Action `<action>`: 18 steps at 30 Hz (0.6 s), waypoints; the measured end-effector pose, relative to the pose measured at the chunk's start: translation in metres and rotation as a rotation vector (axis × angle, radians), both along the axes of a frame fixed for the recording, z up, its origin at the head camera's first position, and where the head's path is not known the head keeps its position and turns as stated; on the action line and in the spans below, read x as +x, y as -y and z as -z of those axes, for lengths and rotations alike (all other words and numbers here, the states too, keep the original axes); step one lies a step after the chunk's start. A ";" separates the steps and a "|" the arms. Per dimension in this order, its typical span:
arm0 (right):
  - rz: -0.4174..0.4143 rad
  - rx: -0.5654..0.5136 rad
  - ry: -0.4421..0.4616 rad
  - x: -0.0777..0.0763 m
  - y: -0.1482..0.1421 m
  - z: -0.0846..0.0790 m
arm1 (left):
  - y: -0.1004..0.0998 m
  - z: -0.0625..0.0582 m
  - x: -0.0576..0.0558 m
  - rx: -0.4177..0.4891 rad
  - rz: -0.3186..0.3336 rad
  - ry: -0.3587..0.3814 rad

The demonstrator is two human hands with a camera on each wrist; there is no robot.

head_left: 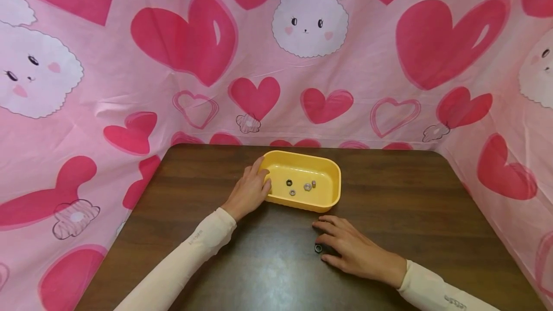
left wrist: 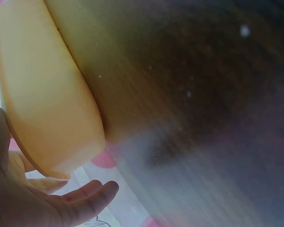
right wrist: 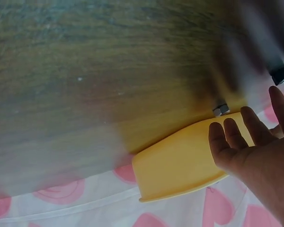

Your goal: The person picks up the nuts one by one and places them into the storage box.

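A yellow plastic tray [head_left: 302, 200] stands toward the back of the table. My left hand [head_left: 248, 191] holds its left end, with fingers over the rim; in the left wrist view the outer fingers stretch past the tray's wall. Inside the tray lie several small nuts, among them a dark nut [head_left: 289, 183] and a silver nut [head_left: 307, 187]. Just in front of the tray my right hand [head_left: 354, 251] hovers low with fingers spread. A black nut [head_left: 318, 248] shows between its thumb and index finger. The right wrist view shows another nut [right wrist: 221, 109] close to the fingertips.
The brown wooden table [head_left: 414, 196] has rounded back corners. Pink cloth [head_left: 367, 76] printed with hearts and rabbits hangs behind the table and along both sides.
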State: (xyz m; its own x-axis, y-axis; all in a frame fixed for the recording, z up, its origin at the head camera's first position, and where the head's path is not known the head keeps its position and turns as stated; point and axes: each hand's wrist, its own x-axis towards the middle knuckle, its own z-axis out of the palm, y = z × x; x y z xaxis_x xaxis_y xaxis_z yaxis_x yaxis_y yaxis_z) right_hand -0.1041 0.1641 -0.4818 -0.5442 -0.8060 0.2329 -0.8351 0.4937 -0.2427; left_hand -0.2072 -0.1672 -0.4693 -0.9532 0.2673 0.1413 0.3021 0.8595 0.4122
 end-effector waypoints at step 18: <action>0.010 0.016 -0.033 -0.003 0.002 0.006 | -0.001 0.000 -0.001 0.002 0.004 -0.009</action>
